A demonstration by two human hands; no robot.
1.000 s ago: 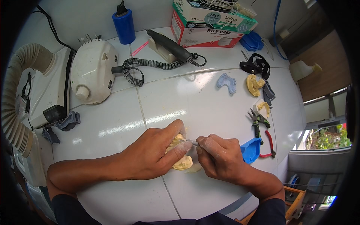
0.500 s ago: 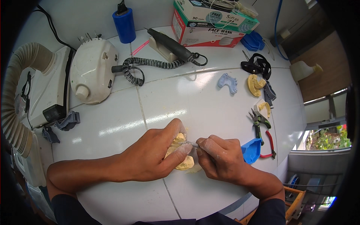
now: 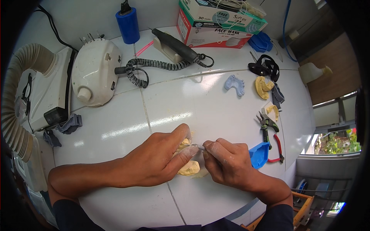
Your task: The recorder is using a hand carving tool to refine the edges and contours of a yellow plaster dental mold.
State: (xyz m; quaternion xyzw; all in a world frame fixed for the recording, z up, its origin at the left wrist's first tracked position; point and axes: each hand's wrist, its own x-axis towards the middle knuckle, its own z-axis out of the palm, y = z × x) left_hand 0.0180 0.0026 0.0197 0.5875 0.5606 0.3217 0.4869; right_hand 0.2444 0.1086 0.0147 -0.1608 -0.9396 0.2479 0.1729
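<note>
Two yellow casts (image 3: 263, 87) and two pliers (image 3: 269, 135) sit off right; left hand (image 3: 160, 159) clamps one yellow mould (image 3: 189, 168), right hand (image 3: 227, 163) pinches a thin metal tool (image 3: 199, 146).

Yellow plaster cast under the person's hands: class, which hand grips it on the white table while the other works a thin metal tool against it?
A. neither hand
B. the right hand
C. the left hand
C: the left hand wraps over the yellow plaster cast on the table, while the right hand pinches the thin metal tool at the cast's top.
</note>
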